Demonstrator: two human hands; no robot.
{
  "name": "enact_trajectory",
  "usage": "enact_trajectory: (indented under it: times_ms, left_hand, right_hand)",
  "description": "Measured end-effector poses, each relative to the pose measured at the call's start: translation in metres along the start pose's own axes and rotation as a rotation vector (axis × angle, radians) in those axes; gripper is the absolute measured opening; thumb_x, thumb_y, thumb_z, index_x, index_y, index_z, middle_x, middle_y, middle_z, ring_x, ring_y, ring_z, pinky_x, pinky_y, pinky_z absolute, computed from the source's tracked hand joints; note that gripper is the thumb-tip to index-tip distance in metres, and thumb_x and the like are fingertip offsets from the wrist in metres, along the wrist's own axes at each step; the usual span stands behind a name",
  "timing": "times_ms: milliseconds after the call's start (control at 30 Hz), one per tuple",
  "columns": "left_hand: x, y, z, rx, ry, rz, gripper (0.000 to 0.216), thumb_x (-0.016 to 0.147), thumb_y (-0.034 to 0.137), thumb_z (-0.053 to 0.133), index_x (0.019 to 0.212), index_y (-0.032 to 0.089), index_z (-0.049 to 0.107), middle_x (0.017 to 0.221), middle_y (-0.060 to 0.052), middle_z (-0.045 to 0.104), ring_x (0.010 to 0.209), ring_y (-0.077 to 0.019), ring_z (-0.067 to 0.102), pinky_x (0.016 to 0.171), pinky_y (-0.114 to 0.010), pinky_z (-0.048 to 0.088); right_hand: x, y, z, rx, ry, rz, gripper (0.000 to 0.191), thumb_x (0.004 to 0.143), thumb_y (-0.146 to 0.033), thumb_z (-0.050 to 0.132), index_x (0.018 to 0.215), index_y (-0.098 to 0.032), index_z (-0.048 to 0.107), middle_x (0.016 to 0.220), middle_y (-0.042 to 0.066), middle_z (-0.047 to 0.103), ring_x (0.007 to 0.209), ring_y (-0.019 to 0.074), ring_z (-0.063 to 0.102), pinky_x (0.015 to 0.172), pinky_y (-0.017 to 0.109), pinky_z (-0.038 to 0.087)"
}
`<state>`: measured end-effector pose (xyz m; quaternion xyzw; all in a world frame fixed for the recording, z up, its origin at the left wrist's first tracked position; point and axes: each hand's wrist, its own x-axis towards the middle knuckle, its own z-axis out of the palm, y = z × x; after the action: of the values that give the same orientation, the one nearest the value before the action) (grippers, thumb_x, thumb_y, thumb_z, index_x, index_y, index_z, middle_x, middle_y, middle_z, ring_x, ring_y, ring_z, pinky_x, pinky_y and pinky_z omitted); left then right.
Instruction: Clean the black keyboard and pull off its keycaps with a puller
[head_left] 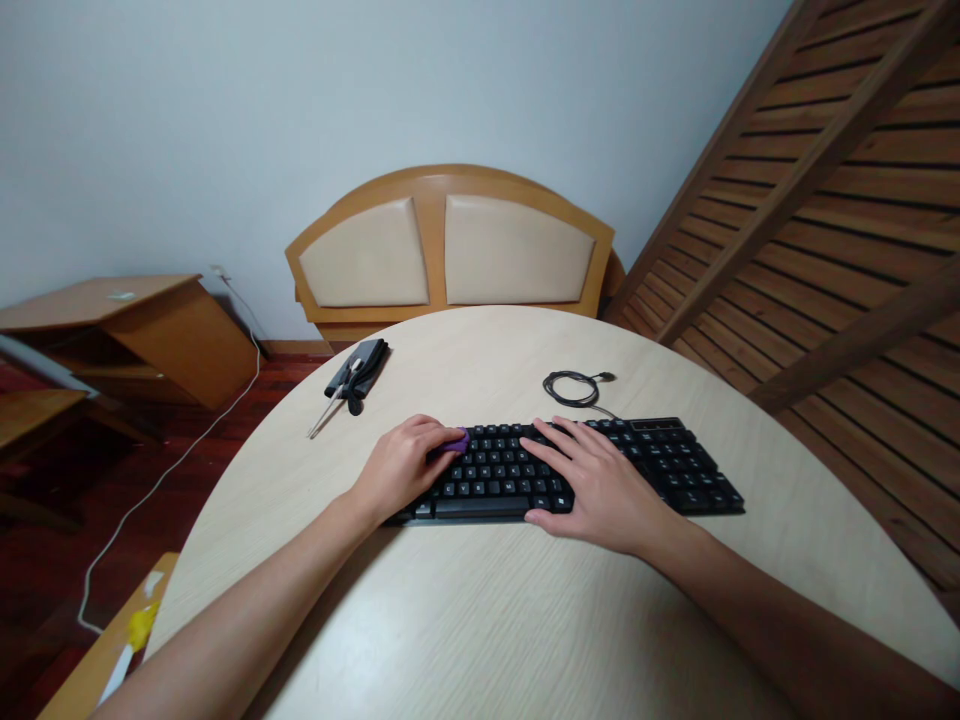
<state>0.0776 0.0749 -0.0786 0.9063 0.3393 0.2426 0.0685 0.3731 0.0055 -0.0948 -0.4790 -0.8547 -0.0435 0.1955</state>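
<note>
A black full-size keyboard (495,473) lies on the round light-wood table (420,620). My left hand (405,462) rests over the keyboard's left end, its fingers closed on a small purple cloth (457,443) that shows only at the fingertips. The cloth touches the upper rows of keys. Over the right-middle keys lies my right hand (592,480), fingers spread, with the thumb by the front edge. It holds the board from above with nothing else in it. Behind the keyboard sits its coiled black cable (571,388). Both palms hide some keys.
At the table's back left lie a dark flat case (367,360), a short black cable (354,392) and thin metal tweezers (324,415). Beyond the table stands a padded wooden headboard (437,240). Slatted wooden panels (817,200) lean on the right; a wooden desk (172,340) stands left.
</note>
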Motion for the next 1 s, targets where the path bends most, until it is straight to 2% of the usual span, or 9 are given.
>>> enact_trajectory:
  times_ms: [233,700,1000]
  left_hand:
    - [-0.002,0.007,-0.002,0.021,-0.026,0.054,0.026,0.096,0.025,0.056,0.115,0.017,0.073,0.1,-0.009,0.077,0.093,-0.0256,0.068,0.081,-0.043,0.059]
    - [-0.003,0.029,-0.007,-0.06,-0.105,0.224,0.025,0.096,0.028,0.054,0.107,0.017,0.073,0.086,-0.008,0.073,0.08,-0.0213,0.066,0.075,-0.039,0.057]
    - [-0.006,0.03,-0.006,-0.089,-0.106,0.358,0.022,0.094,0.028,0.056,0.104,0.017,0.073,0.086,-0.007,0.074,0.079,-0.0204,0.067,0.073,-0.036,0.057]
  right_hand:
    - [0.0,0.001,-0.001,-0.006,-0.012,0.0,0.076,0.079,-0.057,0.072,0.143,-0.02,0.058,0.153,0.015,0.051,0.141,0.0389,0.045,0.114,0.061,0.038]
    - [0.0,0.001,0.0,-0.005,-0.009,0.001,0.076,0.077,-0.057,0.074,0.142,-0.021,0.06,0.152,0.015,0.052,0.14,0.0393,0.046,0.114,0.061,0.039]
    - [0.0,0.001,0.001,-0.009,-0.012,-0.006,0.076,0.078,-0.058,0.073,0.143,-0.019,0.058,0.153,0.015,0.051,0.141,0.0388,0.045,0.115,0.06,0.038]
